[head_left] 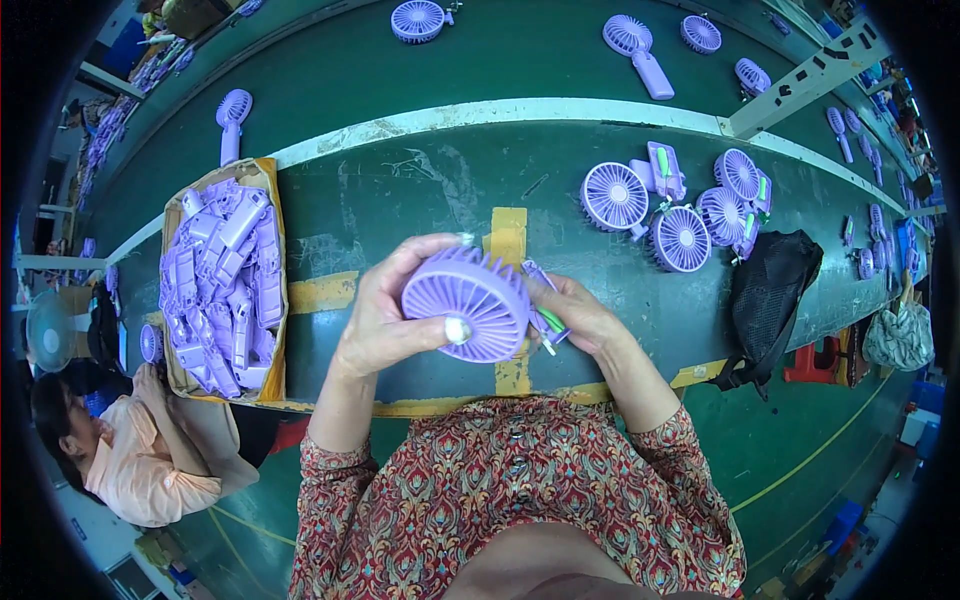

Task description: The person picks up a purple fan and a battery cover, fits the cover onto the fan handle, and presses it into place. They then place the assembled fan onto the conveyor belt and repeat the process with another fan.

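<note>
A purple handheld fan's round, slatted head [487, 300] is gripped in my left hand [378, 325], the thumb across its front and the fingers over its top rim. My right hand [582, 314] pinches the fan's open purple handle [538, 276] beside the head; a green strip [551, 320] shows inside it. The right fingertips are partly hidden behind these parts. Both hands are above the green worktable [420, 180], close to its front edge. On the left stands a cardboard box [280, 330] full of loose purple plastic handle shells [225, 270].
Several unfinished purple fans [680, 238] with green parts lie at the right, near a black mesh bag [772, 290]. Other fans [628, 36] rest beyond the white metal rail [480, 112]. A co-worker [150, 450] sits at the left. Yellow tape [508, 235] marks the tabletop.
</note>
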